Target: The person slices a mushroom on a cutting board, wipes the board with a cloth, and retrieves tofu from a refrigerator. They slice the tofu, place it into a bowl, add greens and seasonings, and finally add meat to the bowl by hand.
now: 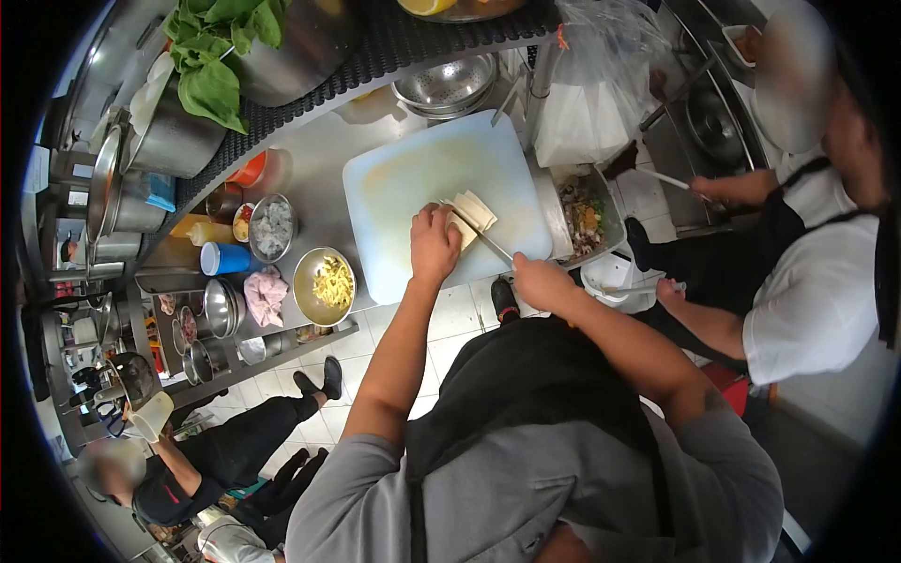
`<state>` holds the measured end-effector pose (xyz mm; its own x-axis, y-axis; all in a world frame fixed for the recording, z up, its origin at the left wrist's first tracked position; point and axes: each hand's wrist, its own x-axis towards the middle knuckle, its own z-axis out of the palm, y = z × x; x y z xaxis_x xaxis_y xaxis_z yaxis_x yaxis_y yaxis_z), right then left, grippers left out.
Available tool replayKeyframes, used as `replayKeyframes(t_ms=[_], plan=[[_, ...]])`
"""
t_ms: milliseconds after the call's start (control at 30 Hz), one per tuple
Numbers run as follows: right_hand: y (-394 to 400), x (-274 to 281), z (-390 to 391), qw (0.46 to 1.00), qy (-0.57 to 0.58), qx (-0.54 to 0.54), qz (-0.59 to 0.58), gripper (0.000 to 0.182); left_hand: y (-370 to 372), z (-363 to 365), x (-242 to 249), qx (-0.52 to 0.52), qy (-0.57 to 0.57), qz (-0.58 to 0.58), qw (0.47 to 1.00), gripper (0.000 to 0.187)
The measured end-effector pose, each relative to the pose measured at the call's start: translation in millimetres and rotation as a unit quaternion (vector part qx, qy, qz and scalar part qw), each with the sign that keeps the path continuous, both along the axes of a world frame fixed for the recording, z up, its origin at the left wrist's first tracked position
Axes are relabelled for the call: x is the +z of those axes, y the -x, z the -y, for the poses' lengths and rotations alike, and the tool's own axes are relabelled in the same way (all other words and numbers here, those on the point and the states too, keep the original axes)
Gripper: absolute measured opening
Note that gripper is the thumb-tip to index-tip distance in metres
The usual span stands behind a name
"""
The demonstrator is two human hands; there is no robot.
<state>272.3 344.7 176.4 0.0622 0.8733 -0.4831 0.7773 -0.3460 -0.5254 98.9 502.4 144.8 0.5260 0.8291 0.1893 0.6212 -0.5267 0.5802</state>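
Observation:
My right hand [545,283] is closed round the handle of a kitchen knife [494,248], its blade angled up and left across the cutting board. Under the blade sits a pale cream block of food [461,235], cut at one side; I cannot make out its exact kind. Flat slices [476,210] of the same food lie just beyond the blade. My left hand [435,246] holds the block from the left, fingers bent on top of it and close to the blade. The white cutting board [394,202] lies beneath everything.
Left of the board stand a bowl of yellow strips [332,281], a bowl of whitish pieces [273,228] and a pink cloth [267,296]. A scrap tub [591,216] is at the right. A shelf [375,75] overhangs the back. Co-workers stand right and lower left.

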Motion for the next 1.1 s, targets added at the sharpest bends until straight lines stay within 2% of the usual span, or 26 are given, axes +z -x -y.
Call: replayKeyframes(t_ms=[133, 200, 300, 400, 433, 533, 567, 667, 900, 1000, 1033, 1100], plan=[[-21, -10, 3, 0.996, -0.043, 0.001, -0.079, 0.022, -6, -2, 14, -0.060, -0.048, -0.120, 0.990, 0.033], [-19, -1, 2, 0.997, -0.045, 0.003, -0.057, 0.021, -11, -3, 18, -0.072, -0.052, -0.154, 0.984, 0.033], [-15, 22, 2, 0.999, -0.048, 0.009, 0.002, 0.021, -12, -6, 22, -0.053, -0.072, -0.146, 0.985, 0.039], [-11, 35, 1, 0.998, -0.051, 0.005, 0.031, 0.020, 1, -6, 28, 0.012, 0.000, -0.035, 0.999, 0.047], [-11, 38, 1, 0.998, -0.053, 0.001, 0.034, 0.020, 7, -5, 27, 0.017, 0.013, -0.033, 0.999, 0.059], [-13, 43, 2, 0.998, -0.056, -0.007, 0.019, 0.021, 16, 7, 22, -0.005, 0.017, -0.047, 0.999, 0.067], [-14, 44, 1, 0.998, -0.065, -0.013, 0.016, 0.022, 15, 10, 25, -0.017, 0.009, -0.070, 0.997, 0.076], [-16, 46, 2, 0.996, -0.087, -0.036, 0.011, 0.023, 6, 18, 29, -0.040, 0.007, -0.111, 0.993, 0.079], [-20, 47, -2, 0.992, -0.091, -0.078, 0.048, 0.024, 18, 16, 29, 0.029, 0.041, -0.097, 0.994, 0.081], [-26, 36, -1, 0.991, -0.083, -0.082, 0.069, 0.025, 26, 10, 38, 0.029, 0.053, -0.128, 0.990, 0.080], [-26, 30, 0, 0.990, -0.081, -0.083, 0.076, 0.025, 26, 8, 41, 0.025, 0.055, -0.170, 0.984, 0.083], [-27, 28, -1, 0.990, -0.071, -0.080, 0.088, 0.026, 12, 6, 39, 0.006, -0.051, -0.171, 0.984, 0.087]])
